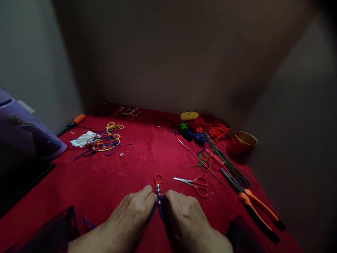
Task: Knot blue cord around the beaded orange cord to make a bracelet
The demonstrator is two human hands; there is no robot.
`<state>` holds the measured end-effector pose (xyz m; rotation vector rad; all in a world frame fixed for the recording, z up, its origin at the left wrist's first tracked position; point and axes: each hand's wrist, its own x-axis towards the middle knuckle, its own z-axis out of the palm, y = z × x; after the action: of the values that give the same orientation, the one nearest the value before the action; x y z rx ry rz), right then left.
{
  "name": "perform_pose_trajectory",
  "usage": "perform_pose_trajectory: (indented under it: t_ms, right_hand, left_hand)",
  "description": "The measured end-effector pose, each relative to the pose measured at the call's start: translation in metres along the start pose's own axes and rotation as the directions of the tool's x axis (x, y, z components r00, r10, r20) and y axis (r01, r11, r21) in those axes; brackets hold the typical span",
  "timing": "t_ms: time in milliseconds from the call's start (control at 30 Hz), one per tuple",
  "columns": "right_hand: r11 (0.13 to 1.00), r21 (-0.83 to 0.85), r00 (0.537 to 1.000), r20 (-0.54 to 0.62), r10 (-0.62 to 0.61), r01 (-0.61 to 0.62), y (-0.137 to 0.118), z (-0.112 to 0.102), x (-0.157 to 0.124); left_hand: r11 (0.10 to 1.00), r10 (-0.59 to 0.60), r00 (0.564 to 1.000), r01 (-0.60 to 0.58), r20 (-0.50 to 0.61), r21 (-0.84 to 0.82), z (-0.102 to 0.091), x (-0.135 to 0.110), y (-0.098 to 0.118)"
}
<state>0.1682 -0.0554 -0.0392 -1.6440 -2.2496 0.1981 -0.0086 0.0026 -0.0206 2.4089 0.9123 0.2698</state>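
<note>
Between my two hands lies a knotted cord bracelet (158,189) in blue and orange, with silvery beads down its middle and an orange loop at its far end. My left hand (137,207) is closed at the bracelet's left side, on a blue cord that runs down from it. On the other side my right hand (184,211) is closed too, at the right blue cord. The fingertips of both hands are mostly hidden. Red-handled scissors (195,183) lie just beyond my right hand, blades pointing left.
A red cloth (142,154) covers the table. Tangled cords (105,142) and a white scrap (81,139) lie left. Long-nose pliers (247,196), a bundle of thin sticks (226,160), yarn (200,137) and a red cup (240,144) stand or lie right. A purple object (28,130) is far left.
</note>
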Motion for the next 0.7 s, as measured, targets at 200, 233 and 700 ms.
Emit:
perform_pose_trajectory:
  t_ms: [200, 233, 700]
  right_hand:
    - [0.995, -0.076, 0.984, -0.161, -0.078, 0.066, 0.000, -0.007, -0.009]
    - [0.994, -0.080, 0.984, -0.162, -0.080, 0.068, 0.001, -0.008, -0.009]
    - [0.996, 0.087, 0.999, -0.044, 0.008, -0.004, 0.002, 0.004, -0.002]
  left_hand:
    - [0.998, -0.030, 0.999, 0.030, 0.011, 0.051, 0.000, -0.002, 0.001]
    - [0.998, -0.034, 0.999, 0.033, 0.018, 0.062, -0.001, -0.001, 0.002]
    - [0.999, -0.043, 0.998, 0.044, -0.041, 0.017, -0.003, 0.000, 0.003]
